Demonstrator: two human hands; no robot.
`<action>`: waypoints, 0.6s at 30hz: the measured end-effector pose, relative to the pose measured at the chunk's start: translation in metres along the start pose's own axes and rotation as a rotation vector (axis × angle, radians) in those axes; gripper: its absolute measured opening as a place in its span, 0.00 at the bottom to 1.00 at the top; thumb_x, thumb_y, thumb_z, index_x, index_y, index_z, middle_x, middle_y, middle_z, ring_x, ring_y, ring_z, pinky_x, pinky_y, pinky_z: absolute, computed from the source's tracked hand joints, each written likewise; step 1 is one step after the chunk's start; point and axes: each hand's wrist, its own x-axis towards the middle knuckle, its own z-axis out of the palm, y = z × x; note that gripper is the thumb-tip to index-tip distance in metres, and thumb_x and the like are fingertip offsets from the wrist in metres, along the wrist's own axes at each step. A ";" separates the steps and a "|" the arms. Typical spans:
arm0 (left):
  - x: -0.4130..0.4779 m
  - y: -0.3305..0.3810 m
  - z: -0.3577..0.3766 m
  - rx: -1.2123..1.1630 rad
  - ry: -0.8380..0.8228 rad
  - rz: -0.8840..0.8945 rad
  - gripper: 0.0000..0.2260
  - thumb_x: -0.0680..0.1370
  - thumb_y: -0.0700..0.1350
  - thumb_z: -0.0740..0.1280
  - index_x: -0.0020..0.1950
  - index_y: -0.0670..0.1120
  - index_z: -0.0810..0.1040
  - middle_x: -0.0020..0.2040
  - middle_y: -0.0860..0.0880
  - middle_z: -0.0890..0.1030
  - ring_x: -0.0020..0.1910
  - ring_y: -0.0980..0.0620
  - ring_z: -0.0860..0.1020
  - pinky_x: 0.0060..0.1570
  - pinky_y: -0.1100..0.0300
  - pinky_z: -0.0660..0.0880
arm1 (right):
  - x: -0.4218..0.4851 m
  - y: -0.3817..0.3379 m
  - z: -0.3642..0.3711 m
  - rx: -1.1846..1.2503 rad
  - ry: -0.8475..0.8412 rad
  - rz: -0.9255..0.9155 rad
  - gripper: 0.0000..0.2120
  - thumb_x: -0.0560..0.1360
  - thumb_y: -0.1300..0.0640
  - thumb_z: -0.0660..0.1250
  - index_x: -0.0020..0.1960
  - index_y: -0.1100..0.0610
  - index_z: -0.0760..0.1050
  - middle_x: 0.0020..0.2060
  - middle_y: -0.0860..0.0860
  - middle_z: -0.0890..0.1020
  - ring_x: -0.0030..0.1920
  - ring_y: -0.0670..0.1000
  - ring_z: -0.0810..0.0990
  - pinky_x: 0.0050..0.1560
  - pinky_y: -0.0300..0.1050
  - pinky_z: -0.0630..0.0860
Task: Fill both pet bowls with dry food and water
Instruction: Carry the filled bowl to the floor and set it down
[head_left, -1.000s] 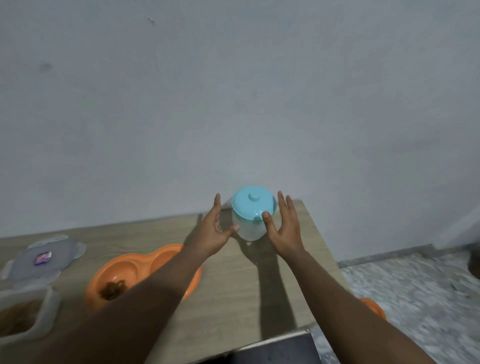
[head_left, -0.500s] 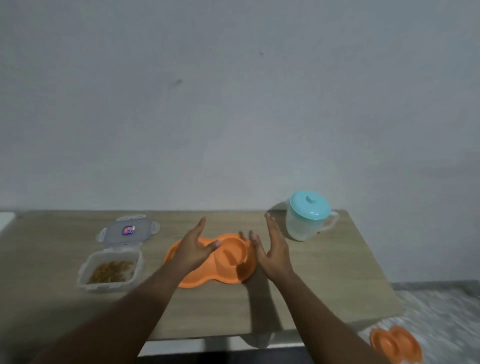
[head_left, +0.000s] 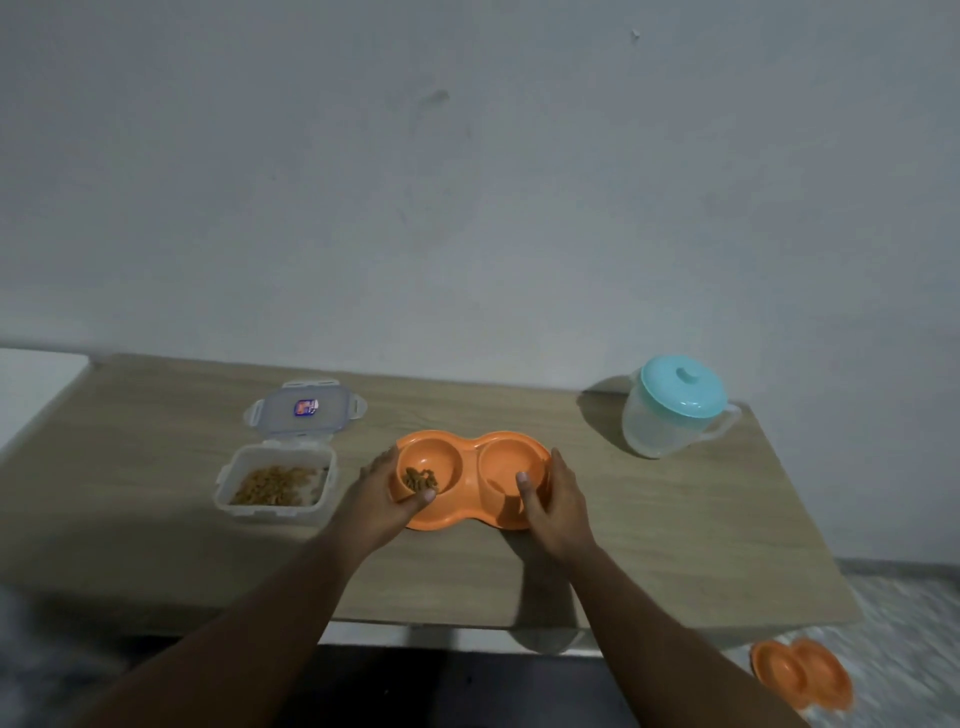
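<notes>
Two hands are engaged on the orange double bowl on the table: left hand clasped round its kibble end, right hand round the other. Its long axis is laid left-to-right; the lidded jug stands nearer the right.

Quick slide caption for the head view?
Left hand and right hand grip the orange double bowl, kibble in one well.

The left hand and right hand grip opposite ends of the orange double bowl, kibble in its left well
</notes>
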 end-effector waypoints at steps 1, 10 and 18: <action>0.001 -0.003 0.001 0.001 -0.008 0.002 0.39 0.65 0.70 0.72 0.73 0.62 0.65 0.69 0.53 0.75 0.67 0.50 0.74 0.66 0.46 0.73 | -0.001 0.002 0.001 -0.006 -0.010 0.004 0.32 0.78 0.39 0.60 0.75 0.56 0.60 0.70 0.56 0.70 0.70 0.57 0.68 0.69 0.51 0.66; -0.001 -0.009 0.005 0.047 -0.042 -0.058 0.43 0.64 0.68 0.71 0.76 0.56 0.64 0.70 0.48 0.73 0.68 0.46 0.74 0.67 0.47 0.73 | 0.000 0.005 0.006 -0.052 -0.065 0.042 0.23 0.82 0.49 0.56 0.73 0.60 0.63 0.68 0.60 0.72 0.69 0.60 0.69 0.67 0.51 0.66; 0.000 -0.007 0.004 0.059 -0.008 -0.038 0.38 0.61 0.64 0.71 0.70 0.58 0.69 0.64 0.51 0.78 0.61 0.46 0.78 0.61 0.47 0.76 | 0.003 0.001 0.013 -0.093 -0.025 0.073 0.21 0.82 0.52 0.55 0.72 0.61 0.62 0.66 0.61 0.70 0.61 0.62 0.76 0.60 0.53 0.72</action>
